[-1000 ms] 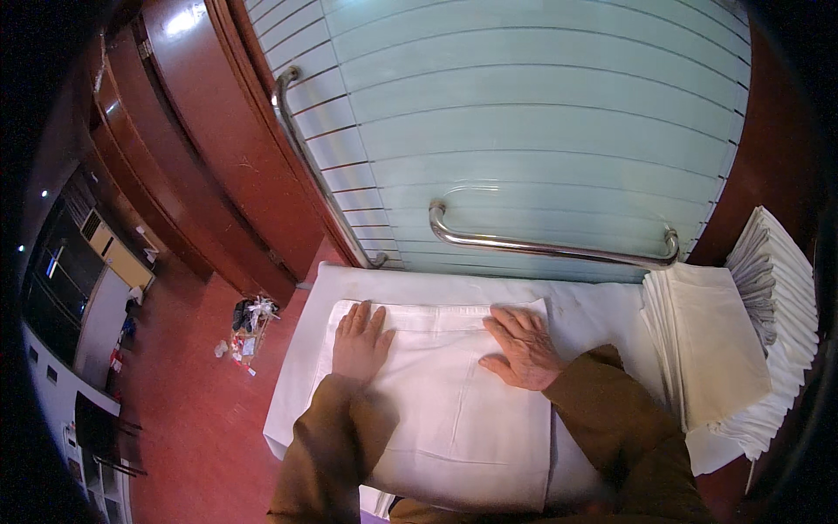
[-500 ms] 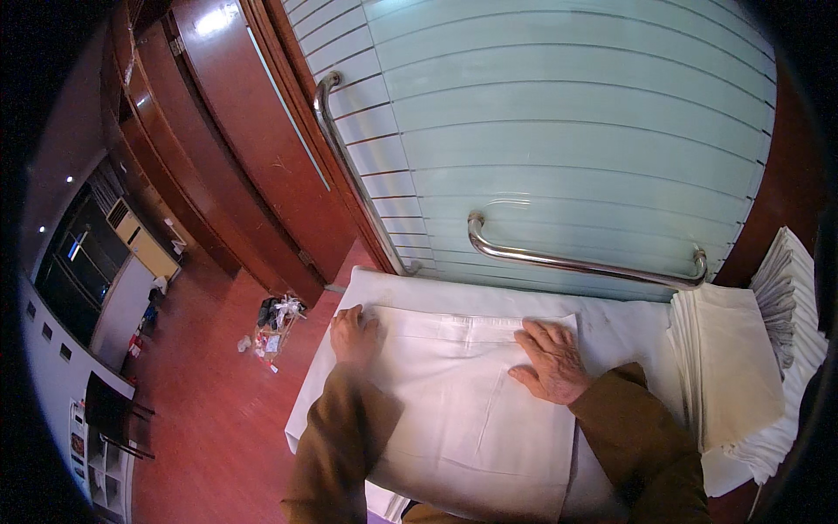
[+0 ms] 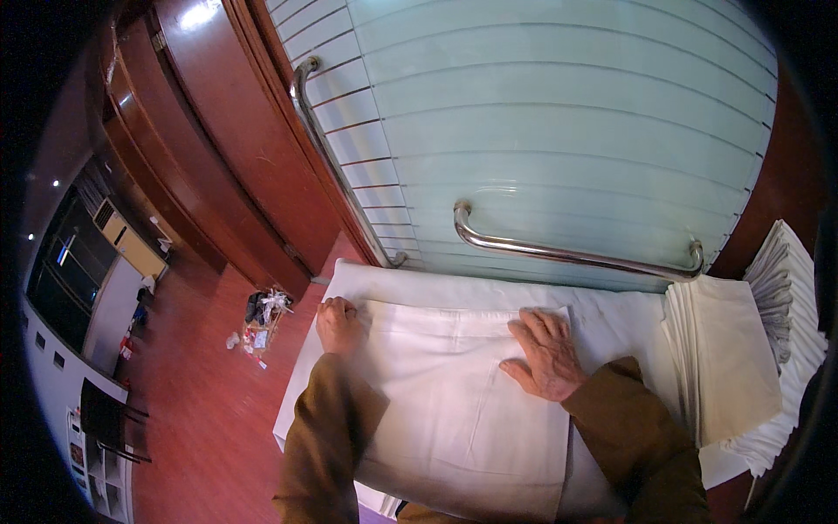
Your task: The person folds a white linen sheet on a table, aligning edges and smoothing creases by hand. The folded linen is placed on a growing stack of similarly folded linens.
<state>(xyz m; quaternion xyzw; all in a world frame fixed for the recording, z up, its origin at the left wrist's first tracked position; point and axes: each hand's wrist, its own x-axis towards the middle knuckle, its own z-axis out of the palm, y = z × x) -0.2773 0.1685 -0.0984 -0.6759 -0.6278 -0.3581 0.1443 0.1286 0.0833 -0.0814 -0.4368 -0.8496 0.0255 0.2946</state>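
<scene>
A white cloth (image 3: pixel 436 393) lies spread on a white-covered table in front of me, with faint creases across it. My left hand (image 3: pixel 339 328) is at its far left corner, fingers curled in and closed on the cloth's edge, which they partly hide. Flat on the far right part of the cloth rests my right hand (image 3: pixel 548 358), open, its fingers stretched forward and the thumb apart. Both forearms are in brown sleeves, and the left one covers part of the cloth's left side.
Stacks of folded white cloth (image 3: pixel 720 362) stand at the table's right end. Behind the white table cover (image 3: pixel 419 284) rises a striped frosted glass panel with a metal handrail (image 3: pixel 576 255). On the red floor (image 3: pixel 205 393) to the left lies a small heap of litter (image 3: pixel 266 319).
My left hand's fingers have curled in more at the cloth's corner. The right hand stays flat in nearly the same place on the cloth. The whole view has shifted slightly.
</scene>
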